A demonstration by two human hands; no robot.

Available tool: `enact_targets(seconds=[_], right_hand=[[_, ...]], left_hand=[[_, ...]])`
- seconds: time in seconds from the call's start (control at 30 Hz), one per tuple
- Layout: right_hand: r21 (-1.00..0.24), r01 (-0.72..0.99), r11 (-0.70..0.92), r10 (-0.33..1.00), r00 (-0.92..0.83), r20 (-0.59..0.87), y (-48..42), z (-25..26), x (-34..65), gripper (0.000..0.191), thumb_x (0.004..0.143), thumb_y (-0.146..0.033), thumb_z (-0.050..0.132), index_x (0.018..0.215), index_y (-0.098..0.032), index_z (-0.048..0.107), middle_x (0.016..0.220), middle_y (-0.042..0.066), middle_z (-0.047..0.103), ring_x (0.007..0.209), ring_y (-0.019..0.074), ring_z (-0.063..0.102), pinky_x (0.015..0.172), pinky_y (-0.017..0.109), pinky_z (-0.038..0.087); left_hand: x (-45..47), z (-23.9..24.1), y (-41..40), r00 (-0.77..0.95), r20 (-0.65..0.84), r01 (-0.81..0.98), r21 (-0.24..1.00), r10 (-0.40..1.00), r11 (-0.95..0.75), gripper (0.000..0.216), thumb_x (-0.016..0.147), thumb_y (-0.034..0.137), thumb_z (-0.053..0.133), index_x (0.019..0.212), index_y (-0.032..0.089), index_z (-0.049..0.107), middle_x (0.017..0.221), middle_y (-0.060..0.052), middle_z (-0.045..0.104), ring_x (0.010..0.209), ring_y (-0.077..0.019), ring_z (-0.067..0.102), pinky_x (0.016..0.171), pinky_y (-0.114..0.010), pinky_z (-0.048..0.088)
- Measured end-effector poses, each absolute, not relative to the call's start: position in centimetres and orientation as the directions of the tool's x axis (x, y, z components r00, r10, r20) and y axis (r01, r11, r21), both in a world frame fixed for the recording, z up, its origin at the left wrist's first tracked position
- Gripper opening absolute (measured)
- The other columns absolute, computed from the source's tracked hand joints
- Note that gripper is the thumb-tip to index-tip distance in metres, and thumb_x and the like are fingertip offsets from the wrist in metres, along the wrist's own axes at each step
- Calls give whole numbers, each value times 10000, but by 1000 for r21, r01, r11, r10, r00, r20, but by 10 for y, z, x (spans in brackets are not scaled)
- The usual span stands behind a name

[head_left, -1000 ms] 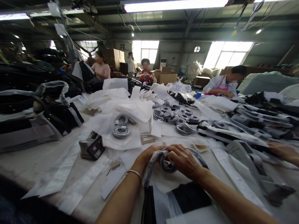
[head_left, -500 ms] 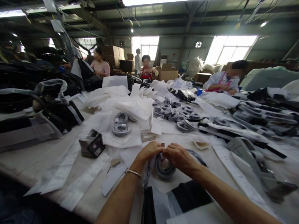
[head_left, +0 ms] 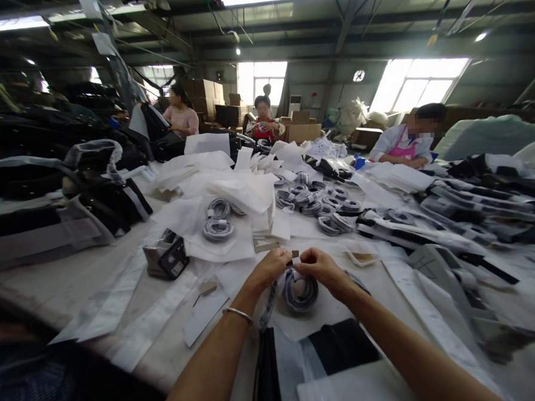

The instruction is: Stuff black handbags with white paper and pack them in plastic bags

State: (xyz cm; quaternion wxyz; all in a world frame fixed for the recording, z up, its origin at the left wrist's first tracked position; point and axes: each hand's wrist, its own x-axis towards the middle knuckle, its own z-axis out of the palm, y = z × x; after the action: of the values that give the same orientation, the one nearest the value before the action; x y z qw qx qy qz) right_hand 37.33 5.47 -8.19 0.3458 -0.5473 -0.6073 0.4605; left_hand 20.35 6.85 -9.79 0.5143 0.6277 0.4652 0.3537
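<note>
Your left hand (head_left: pixel 271 267) and right hand (head_left: pixel 321 268) meet above the near edge of the tabletop (head_left: pixel 66 286). The fingers of both hands are pressed together and pinch a small dark tab (head_left: pixel 294 261) at the top of a grey coil (head_left: pixel 301 289). The coil hangs just below the fingers and is close to the white sheet under it.

Status, as judged: the coil is fully wound, but the tab is not yet closed around it. This unit appears to be in its last stage. A group of finished coils (head_left: pixel 321 206) lies farther back, well apart from your hands.

Containers:
- Shallow tray (head_left: pixel 362 257), right of the hands: brownish contents that cannot be identified.
- Dark box (head_left: pixel 167 259), left of the hands: contents cannot be told.
- Cardboard boxes (head_left: pixel 302 130), far end: contents hidden.
</note>
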Motion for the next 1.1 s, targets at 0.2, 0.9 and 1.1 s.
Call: enact_targets(seconds=[0.2,0.9,1.1], right_hand=[[-946,307,-109,932,-299,-204,60,-69,387,350,534,-460,771,618,-173,589,551,-37,525,527,96,419,523,252,324],[-669,710,219,927,-366,-84,54,-35,381,177,657,-260,647,743,-193,787,622,-7,691,586,133,551,537,238,345],[-582,738,340,906,-423,-7,46,-40,381,218,765,-279,599,755,-227,810,603,1,694,566,152,547,554,273,339]], left_hand=[[204,-84,58,382,4,166,984,924,-72,269,685,382,682,795,155,587,725,36,541,688,-124,471,654,-247,366],[208,-101,62,448,-105,-35,990,888,136,220,562,184,676,756,152,578,693,54,522,636,-90,448,620,-232,340],[208,-110,65,457,-118,-34,988,881,150,247,559,243,706,753,150,585,695,38,531,621,-98,459,602,-243,347]])
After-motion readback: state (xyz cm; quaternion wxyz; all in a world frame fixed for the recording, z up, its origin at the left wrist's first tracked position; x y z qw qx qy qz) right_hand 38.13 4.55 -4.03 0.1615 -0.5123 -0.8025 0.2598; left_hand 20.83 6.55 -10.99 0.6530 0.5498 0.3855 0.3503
